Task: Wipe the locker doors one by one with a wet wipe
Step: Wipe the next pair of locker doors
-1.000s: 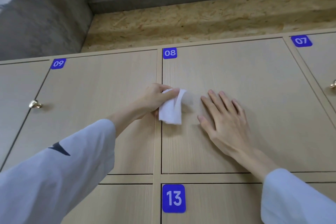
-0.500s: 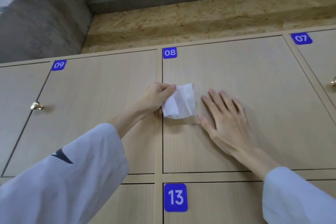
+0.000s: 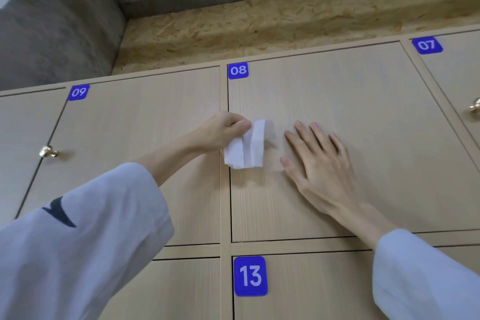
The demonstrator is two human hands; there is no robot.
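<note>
The left hand (image 3: 220, 131) has its grip clamped on a folded white wet wipe (image 3: 245, 149), thumb and curled fingers pinching the wipe's upper left corner so that the rest hangs down and to the right of the grip, its upper edge blurred. The wipe lies over the left edge of the pale wood-grain locker door marked 08 (image 3: 337, 101); whether it touches the door cannot be told. Just right of the wipe, the right hand (image 3: 319, 163) lies flat on that same door, its grip apart, fingers straight and spread, pointing up and to the left, holding nothing. The blue square label reading 08 (image 3: 238, 70) sits above the left grip, at the door's top left corner. Left of that grip is the pale wood-grain locker door marked 09 (image 3: 135, 138), with a small round brass knob (image 3: 48, 151) further left. Below both grips is the pale wood-grain locker door marked 13 (image 3: 311, 288). Well to the right of the right hand is the pale wood-grain locker door marked 07 (image 3: 457, 73). Both forearms wear loose light grey sleeves (image 3: 78, 241).
</note>
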